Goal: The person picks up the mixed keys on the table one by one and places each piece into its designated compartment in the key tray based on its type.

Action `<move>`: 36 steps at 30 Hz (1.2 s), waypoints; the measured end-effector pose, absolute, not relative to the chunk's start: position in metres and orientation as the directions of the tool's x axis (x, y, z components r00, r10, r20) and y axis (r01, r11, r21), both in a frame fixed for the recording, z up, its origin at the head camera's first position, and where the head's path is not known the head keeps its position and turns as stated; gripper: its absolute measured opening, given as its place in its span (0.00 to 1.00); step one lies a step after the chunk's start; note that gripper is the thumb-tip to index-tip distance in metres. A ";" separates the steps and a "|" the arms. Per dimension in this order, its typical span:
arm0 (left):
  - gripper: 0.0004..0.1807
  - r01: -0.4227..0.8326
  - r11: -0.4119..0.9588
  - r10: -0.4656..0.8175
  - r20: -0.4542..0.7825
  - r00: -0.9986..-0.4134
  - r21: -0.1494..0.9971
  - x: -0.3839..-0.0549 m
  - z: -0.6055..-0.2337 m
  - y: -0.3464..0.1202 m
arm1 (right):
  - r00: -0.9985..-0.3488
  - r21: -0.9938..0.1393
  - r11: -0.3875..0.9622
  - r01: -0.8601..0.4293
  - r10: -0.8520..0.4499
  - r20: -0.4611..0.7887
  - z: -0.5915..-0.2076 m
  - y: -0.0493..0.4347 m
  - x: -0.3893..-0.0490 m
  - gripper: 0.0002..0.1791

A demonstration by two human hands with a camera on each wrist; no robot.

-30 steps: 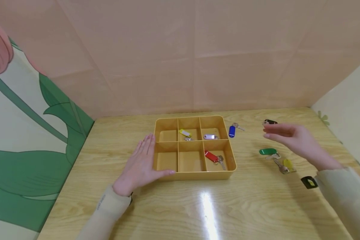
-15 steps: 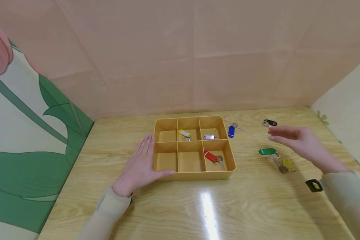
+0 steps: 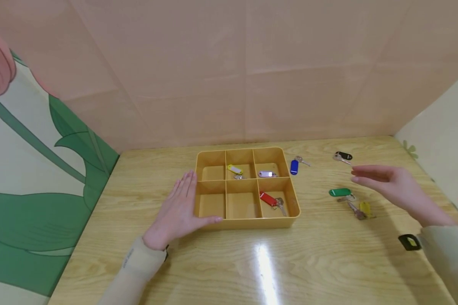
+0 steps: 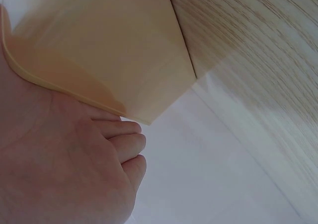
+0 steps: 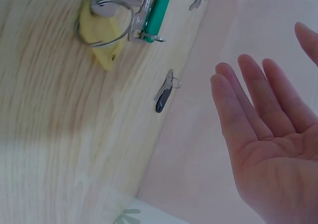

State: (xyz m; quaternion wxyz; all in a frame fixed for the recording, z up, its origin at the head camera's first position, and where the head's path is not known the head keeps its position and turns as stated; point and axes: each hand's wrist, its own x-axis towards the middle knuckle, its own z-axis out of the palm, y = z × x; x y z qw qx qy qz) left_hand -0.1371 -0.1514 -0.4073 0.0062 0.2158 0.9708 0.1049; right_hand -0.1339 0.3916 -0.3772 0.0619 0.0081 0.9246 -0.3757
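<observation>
My left hand (image 3: 177, 212) rests along the left side of a yellow six-compartment box (image 3: 244, 223), thumb over its front rim, fingers straight. Above the table on the right hovers my right hand (image 3: 393, 184), holding nothing, its fingers loosely extended. Below it lie a green key tag (image 3: 340, 192) with a key and a yellow key tag (image 3: 365, 208) with a key. Behind it is a black key tag (image 3: 344, 155) with a key. In the box, a red key tag (image 3: 268, 198) with keys lies front right, a white key tag (image 3: 266, 174) back right, and a yellow-rimmed key tag (image 3: 235, 169) back middle.
A blue key tag (image 3: 294, 167) with a key lies just right of the box. The wooden table (image 3: 309, 262) ends at a pinkish wall (image 3: 244, 84) behind, with patterned panels at both sides.
My right hand has drawn back to the right and slightly toward me, uncovering the black tag's key. The left hand and the box have stayed put.
</observation>
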 end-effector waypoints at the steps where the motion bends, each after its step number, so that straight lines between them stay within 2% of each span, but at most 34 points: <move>1: 0.75 0.417 0.885 0.420 0.033 -0.907 0.207 -0.137 -0.407 -0.151 | -0.992 -0.692 0.720 0.062 -0.029 -0.119 -0.378 0.393 -0.133 0.31; 23: 0.75 0.415 0.885 0.418 0.033 -0.908 0.211 -0.137 -0.406 -0.151 | -0.982 -0.631 0.766 0.123 0.000 -0.191 -0.396 0.413 -0.125 0.39; 36: 0.75 0.412 0.886 0.416 0.026 -0.909 0.214 -0.137 -0.407 -0.152 | -0.971 -0.646 0.747 0.154 -0.004 -0.237 -0.409 0.419 -0.118 0.40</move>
